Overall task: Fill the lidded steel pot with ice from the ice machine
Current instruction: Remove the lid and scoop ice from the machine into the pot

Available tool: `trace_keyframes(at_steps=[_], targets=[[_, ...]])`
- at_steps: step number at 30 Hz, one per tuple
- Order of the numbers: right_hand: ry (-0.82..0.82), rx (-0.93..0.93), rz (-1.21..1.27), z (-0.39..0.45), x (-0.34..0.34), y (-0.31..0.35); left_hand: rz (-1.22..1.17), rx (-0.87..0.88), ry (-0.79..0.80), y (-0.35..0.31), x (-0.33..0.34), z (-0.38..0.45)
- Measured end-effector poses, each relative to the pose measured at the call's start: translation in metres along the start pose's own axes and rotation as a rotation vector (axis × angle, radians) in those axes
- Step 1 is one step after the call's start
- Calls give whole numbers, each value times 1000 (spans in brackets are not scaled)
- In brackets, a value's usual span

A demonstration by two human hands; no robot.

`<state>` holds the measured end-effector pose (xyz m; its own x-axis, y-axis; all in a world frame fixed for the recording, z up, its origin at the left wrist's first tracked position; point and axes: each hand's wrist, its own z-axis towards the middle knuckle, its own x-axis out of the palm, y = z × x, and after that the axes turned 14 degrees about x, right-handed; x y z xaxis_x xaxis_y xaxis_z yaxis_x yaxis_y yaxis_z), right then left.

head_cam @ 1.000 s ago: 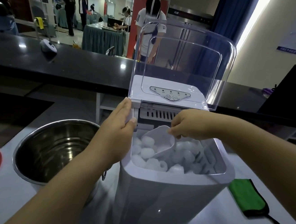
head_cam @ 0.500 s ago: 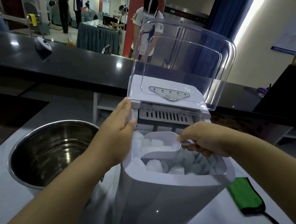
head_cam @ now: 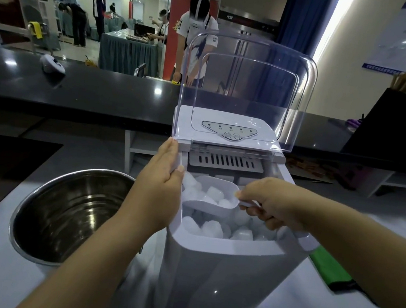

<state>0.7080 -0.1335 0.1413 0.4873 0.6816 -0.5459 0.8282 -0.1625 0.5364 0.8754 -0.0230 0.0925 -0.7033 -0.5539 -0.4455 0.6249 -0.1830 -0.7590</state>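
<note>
Your right hand (head_cam: 270, 203) grips the loaded scoop (head_cam: 213, 199) — your left hand (head_cam: 162, 182), clasping the ice machine (head_cam: 223, 267) rim, stands between it and the steel pot (head_cam: 67, 212).

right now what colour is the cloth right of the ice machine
Green with a black edge, seen in the head view.

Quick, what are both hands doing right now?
Left hand: grips the ice machine's left rim.
Right hand: holds the scoop by its handle, ice in it.
</note>
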Motion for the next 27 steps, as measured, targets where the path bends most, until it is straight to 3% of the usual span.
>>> trace_keyframes(at_steps=[16, 27], targets=[[186, -9, 245, 3, -3, -16, -22, -10, -34, -3, -1, -1], [211, -54, 363, 4, 4, -16, -36, -2, -47, -2, 0, -1]])
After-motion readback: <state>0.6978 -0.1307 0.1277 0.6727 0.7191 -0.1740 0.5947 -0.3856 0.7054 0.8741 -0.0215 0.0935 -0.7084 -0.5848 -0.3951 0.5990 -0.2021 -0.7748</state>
